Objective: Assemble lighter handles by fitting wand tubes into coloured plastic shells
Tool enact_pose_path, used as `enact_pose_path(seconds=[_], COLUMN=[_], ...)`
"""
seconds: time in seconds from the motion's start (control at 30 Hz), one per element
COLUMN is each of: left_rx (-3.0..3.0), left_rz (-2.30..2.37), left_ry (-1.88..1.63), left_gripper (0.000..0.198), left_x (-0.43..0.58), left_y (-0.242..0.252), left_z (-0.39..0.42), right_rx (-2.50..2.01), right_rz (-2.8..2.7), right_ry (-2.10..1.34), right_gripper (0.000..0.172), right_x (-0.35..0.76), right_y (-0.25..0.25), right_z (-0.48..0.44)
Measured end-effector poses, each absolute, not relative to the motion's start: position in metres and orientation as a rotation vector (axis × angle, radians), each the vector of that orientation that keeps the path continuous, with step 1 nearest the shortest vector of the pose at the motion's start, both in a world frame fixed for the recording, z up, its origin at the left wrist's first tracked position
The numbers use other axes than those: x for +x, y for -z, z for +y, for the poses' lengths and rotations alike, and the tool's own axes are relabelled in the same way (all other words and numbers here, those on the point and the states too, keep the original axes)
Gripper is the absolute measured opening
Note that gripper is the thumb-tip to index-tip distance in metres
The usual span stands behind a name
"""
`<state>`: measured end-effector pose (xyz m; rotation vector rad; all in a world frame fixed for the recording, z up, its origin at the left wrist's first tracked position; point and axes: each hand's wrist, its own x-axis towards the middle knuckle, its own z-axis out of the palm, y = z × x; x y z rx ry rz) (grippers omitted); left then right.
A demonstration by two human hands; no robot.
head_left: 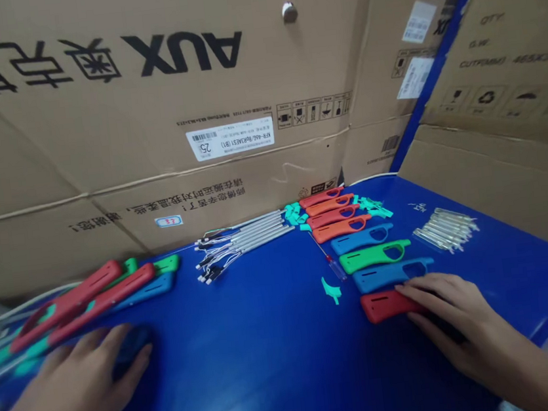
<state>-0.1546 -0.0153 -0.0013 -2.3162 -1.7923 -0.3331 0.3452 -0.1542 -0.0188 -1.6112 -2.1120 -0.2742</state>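
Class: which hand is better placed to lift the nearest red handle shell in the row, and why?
Right, probably: the right hand rests on the red handle shell, while the left hand lies far across the blue table beside another pile.

Cardboard boxes (100, 153) (printed), wired tubes (248, 238)

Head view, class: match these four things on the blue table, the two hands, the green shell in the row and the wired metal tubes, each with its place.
1 left hand
2 right hand
3 green shell in the row
4 wired tubes

A between two blue shells
B on the red shell at the row's near end
C on a dark blue piece
D left of the row, near the cardboard box

Pairs: 1-C, 2-B, 3-A, 4-D.
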Motion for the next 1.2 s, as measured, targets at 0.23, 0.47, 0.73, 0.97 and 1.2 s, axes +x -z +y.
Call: enact_pose_path(seconds=[0.23, 0.47, 0.73, 0.97, 1.2], left_rx=[-2.5, -3.089, -3.089, -3.093, -3.066], left_rz=[-1.172, -0.706, -1.098, -1.231, -1.165], left_ry=[0.532, 0.378, 0.207, 0.108, 0.145], left_gripper=[0.024, 0.029, 0.09, 0.096, 0.091], left_x=[-0.078, 0.065, 0.189, 0.203, 0.191], left_y=[-0.016, -0.034, -0.031, -0.018, -0.027], left_z=[-0.04, -0.046, 0.022, 0.011, -0.014], right_rx=[-1.7, -1.585, -1.629, -1.568, -1.588], right_rz=[-2.304, -2.246, -2.001, -2.091, -2.195], right_ry=[0.041, 0.128, 0.426, 0.283, -0.002], right_gripper=[0.026, 0.029, 0.027, 0.028, 0.028], right_x=[0.349, 0.372, 0.399, 0.408, 0.392], right_y=[-0.001, -0.034, -0.09, -0.082, -0.05], right_z=[-0.153, -0.157, -0.123, -0.056, 0.021])
